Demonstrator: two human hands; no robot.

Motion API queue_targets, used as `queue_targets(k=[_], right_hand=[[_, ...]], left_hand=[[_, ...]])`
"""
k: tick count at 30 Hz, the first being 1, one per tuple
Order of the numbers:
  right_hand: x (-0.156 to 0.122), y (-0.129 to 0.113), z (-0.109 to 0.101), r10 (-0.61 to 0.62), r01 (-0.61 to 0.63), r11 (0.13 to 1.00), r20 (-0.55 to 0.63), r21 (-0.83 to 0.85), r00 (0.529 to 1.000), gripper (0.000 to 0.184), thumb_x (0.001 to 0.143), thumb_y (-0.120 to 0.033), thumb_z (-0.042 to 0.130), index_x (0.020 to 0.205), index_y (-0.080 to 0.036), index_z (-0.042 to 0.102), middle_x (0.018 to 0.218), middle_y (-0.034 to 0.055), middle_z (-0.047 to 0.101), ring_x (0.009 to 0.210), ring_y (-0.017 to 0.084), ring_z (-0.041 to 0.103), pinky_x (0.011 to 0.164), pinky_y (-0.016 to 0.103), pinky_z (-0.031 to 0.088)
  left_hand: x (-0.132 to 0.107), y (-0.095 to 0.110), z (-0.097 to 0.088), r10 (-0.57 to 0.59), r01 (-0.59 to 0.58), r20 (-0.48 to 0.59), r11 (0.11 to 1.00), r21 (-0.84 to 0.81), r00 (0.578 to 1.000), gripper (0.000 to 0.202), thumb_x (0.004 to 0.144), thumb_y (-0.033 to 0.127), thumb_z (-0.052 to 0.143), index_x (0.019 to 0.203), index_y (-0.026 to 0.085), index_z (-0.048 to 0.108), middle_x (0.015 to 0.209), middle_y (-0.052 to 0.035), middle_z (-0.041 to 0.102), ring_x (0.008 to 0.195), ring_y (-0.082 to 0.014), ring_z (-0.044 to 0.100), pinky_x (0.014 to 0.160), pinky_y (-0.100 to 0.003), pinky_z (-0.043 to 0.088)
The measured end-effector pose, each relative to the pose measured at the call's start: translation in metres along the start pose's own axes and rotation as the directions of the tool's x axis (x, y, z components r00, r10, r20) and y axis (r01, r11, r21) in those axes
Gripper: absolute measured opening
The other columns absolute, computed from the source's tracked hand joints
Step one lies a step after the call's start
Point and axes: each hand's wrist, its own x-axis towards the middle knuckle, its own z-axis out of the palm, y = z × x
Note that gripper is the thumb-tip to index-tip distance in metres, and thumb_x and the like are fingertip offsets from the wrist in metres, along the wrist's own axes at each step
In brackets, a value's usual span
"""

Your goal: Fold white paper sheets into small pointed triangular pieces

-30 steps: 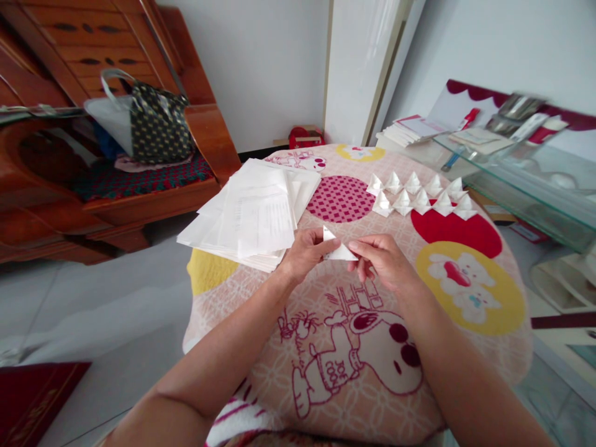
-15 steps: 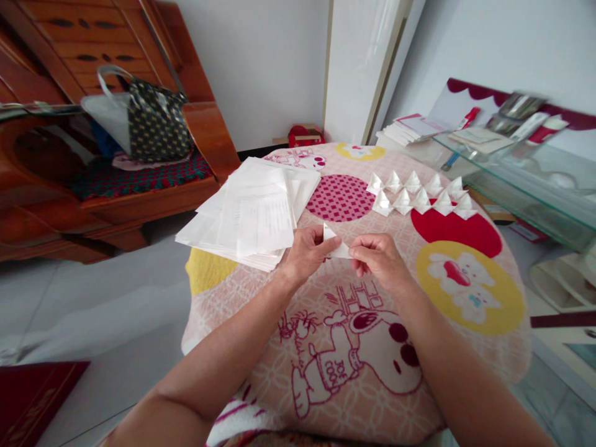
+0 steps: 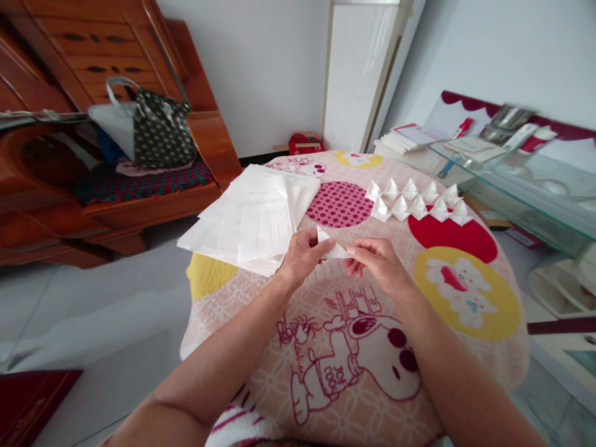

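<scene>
Above the middle of the table, my left hand [image 3: 305, 253] pinches a small folded piece of white paper [image 3: 336, 251], its thumb lying across the face and one pointed corner standing up. My right hand [image 3: 372, 257] closes thumb and forefinger on the paper's right corner; its other fingers are curled below. Just left of my left hand lies a stack of white paper sheets [image 3: 261, 217], the upper ones askew and faintly printed. Farther off to the right, several folded paper pieces [image 3: 410, 191] with pointed tips stand in two rows.
A cloth with cartoon figures covers the round table [image 3: 344, 347]. To the right stands a glass shelf [image 3: 526, 192] bearing metal bowls [image 3: 510, 121] and papers. At the left, a wooden bench [image 3: 209, 143] holds a dark patterned bag [image 3: 162, 130].
The view has shifted slightly. Both hands keep their hold on the folded paper, and the fingers have moved only a little.
</scene>
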Motion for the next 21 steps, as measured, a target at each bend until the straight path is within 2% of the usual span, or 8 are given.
queue_targets(k=[2, 7, 10, 15, 21], right_hand=[[0.001, 0.003, 0.002, 0.003, -0.003, 1.000, -0.005, -0.014, 1.000, 0.023, 0.077, -0.035, 0.068, 0.063, -0.017, 0.067, 0.060, 0.0027, 0.069, 0.048, 0.011, 0.061, 0.044, 0.021, 0.042], [0.003, 0.009, 0.006, 0.009, -0.009, 1.000, -0.139, -0.001, 0.990, 0.019, 0.068, -0.029, 0.066, 0.053, -0.018, 0.063, 0.047, -0.0009, 0.060, 0.038, 0.009, 0.052, 0.039, 0.020, 0.035], [0.006, 0.012, 0.010, 0.017, -0.012, 0.999, -0.148, 0.037, 0.989, 0.019, 0.064, -0.029, 0.065, 0.050, -0.018, 0.062, 0.046, -0.0002, 0.061, 0.037, 0.010, 0.052, 0.038, 0.020, 0.035], [0.006, 0.015, 0.018, 0.020, -0.001, 0.992, -0.153, 0.124, 0.988, 0.019, 0.062, -0.032, 0.065, 0.049, -0.018, 0.063, 0.045, 0.0012, 0.061, 0.036, 0.011, 0.051, 0.036, 0.021, 0.033], [-0.015, 0.021, 0.019, 0.012, 0.022, 0.987, -0.212, 0.162, 0.977, 0.019, 0.061, -0.032, 0.066, 0.049, -0.017, 0.064, 0.045, 0.0016, 0.060, 0.035, 0.010, 0.051, 0.034, 0.020, 0.031]], left_hand=[[0.000, -0.001, 0.001, 0.007, -0.008, 0.046, 1.000, 0.022, 0.999, 0.034, 0.078, 0.043, 0.076, 0.066, 0.015, 0.061, 0.055, 0.0032, 0.054, 0.048, -0.0067, 0.046, 0.046, -0.020, 0.036], [0.001, -0.007, 0.005, -0.061, 0.059, 0.147, 0.998, 0.021, 0.987, 0.027, 0.074, 0.038, 0.077, 0.072, 0.014, 0.065, 0.061, 0.0013, 0.061, 0.051, -0.0081, 0.051, 0.048, -0.020, 0.040], [0.003, -0.012, 0.008, -0.096, 0.105, 0.116, 0.991, -0.078, 0.989, 0.021, 0.069, 0.032, 0.075, 0.069, 0.014, 0.065, 0.061, 0.0014, 0.062, 0.051, -0.0077, 0.050, 0.050, -0.020, 0.039], [0.005, -0.012, 0.010, -0.068, 0.074, 0.034, 0.976, -0.206, 0.997, 0.015, 0.063, 0.025, 0.071, 0.058, 0.016, 0.059, 0.053, 0.0039, 0.055, 0.047, -0.0067, 0.043, 0.048, -0.021, 0.033], [0.002, -0.009, 0.013, -0.081, 0.086, 0.037, 0.982, -0.170, 0.996, 0.013, 0.062, 0.020, 0.069, 0.054, 0.016, 0.059, 0.049, 0.0035, 0.052, 0.045, -0.0075, 0.042, 0.047, -0.022, 0.031]])
